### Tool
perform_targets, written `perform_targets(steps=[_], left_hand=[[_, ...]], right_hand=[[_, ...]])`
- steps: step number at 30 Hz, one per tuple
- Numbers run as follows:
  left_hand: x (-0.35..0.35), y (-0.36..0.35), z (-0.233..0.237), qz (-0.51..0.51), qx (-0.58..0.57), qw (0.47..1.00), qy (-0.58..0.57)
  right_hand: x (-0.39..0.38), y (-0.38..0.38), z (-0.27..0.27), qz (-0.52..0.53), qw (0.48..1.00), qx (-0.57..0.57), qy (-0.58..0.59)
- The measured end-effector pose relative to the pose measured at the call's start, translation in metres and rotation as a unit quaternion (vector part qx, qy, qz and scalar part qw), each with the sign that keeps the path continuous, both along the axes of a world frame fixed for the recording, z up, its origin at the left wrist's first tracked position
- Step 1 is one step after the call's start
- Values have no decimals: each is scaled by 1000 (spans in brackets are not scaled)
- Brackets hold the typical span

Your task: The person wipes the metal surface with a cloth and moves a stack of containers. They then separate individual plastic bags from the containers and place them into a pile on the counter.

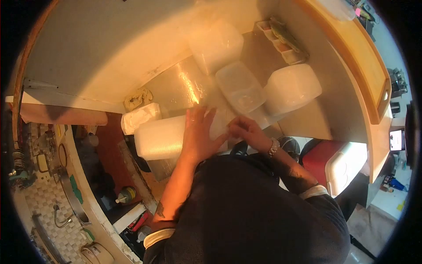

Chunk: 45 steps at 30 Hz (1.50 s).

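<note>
Plastic stack [159,138] under splayed left fingers [195,118]

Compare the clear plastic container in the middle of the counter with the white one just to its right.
The clear container is see-through and shallow; the white container looks milky and bulkier. The clear container lies slanted, its near end close to the right hand; the white container sits farther from that hand. Both are rectangular plastic tubs with rounded corners, resting on the same counter.
</note>
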<state>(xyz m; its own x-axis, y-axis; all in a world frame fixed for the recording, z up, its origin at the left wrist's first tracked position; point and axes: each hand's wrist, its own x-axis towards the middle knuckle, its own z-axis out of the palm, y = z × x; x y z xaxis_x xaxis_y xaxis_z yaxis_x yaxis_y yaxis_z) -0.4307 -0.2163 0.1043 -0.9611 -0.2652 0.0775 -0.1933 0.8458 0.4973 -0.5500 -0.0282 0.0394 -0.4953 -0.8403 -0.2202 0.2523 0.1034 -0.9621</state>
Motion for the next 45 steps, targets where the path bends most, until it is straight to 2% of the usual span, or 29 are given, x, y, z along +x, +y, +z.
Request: perform_targets(steps=[1,2,5,8,11,14,20,23,38,45], left_hand=[[3,-2,3,-4,-17,1000,-16],[5,-4,5,-7,-34,999,-33],[10,-10,2,-26,-35,998,-39],[9,-15,-4,-43,-26,998,-24],[10,-16,-6,-48,-32,998,-12],[12,-17,-4,-45,-26,999,2],[13,-17,-11,-35,-33,999,4],[13,-17,-14,-34,-31,999,2],[13,-19,-12,-38,15,999,23],[13,-18,-15,-12,29,999,34]], right_hand=[[10,-4,4,6,996,-38,-78],[16,-8,7,-1,996,-21,-90],[18,-17,13,-22,995,37,-88],[18,-21,16,-14,998,57,-31],[14,-25,12,4,996,54,-77],[11,-25,6,-3,985,7,-173],[13,-25,-4,-11,971,-20,-238],[6,-24,-11,9,983,-11,-181],[22,-37,-18,-80,995,-5,-65],[26,-39,-18,-85,990,-14,-109]])
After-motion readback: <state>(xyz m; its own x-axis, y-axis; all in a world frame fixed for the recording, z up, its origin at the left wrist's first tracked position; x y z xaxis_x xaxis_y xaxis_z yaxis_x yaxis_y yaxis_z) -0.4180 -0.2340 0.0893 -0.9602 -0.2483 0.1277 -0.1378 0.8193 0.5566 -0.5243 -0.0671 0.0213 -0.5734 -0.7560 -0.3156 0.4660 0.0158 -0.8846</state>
